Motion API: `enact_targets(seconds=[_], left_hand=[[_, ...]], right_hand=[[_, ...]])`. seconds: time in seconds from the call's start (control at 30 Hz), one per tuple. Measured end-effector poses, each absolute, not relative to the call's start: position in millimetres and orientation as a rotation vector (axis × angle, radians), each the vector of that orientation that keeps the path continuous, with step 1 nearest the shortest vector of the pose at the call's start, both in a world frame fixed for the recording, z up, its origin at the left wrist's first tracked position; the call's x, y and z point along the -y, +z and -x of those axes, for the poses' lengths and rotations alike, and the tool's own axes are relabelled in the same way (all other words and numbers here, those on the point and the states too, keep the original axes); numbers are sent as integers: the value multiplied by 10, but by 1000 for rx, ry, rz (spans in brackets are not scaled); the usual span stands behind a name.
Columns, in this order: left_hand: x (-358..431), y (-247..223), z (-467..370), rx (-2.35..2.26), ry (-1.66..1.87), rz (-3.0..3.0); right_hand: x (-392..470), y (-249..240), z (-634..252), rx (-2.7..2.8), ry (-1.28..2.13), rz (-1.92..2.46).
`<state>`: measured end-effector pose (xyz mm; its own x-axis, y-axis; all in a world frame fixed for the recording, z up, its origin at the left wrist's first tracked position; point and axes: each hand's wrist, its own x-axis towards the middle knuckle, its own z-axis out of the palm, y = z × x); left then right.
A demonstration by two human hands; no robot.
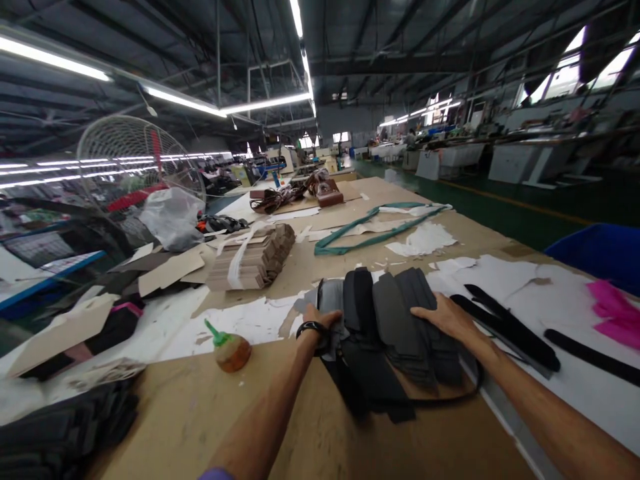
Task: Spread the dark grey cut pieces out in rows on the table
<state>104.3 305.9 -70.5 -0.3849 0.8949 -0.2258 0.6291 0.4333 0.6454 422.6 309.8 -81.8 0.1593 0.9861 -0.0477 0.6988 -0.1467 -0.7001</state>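
Observation:
Several stacks of dark grey and black cut pieces (400, 320), flat and rounded at the ends, lie fanned side by side in front of me; their material I cannot make out. At the left end my left hand (323, 321) is closed on the grey edge pieces, a dark bracelet on its wrist. My right hand (443, 312) grips the right end, thumb on top, with the other fingers partly hidden behind the stack. A thin black strip (445, 401) curves below the pieces. Left of my left hand stands a small round bottle (233, 352) with a green nozzle.
Behind lies a bundle of brown pieces (250, 260) tied with a white band. A teal strap loop (350, 248) and torn white paper (425, 240) are farther back. Black strips (505, 327) lie right, near a blue bin (600, 250). A caged fan (143, 163) stands left.

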Motion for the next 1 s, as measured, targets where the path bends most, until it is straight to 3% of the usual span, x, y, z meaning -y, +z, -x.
enact_targets(seconds=[0.57, 0.8, 1.0], left_hand=[[-2960, -656, -955, -2071, 637, -1446], [-2884, -607, -903, -2011, 673, -1374], [-2621, -455, -895, -1984, 997, -1294]], right_hand=[[-2961, -806, -4054, 1386, 934, 1726], [-2959, -734, -4041, 1427, 785, 1827], [-2887, -467, -4305, 1443, 510, 1947]])
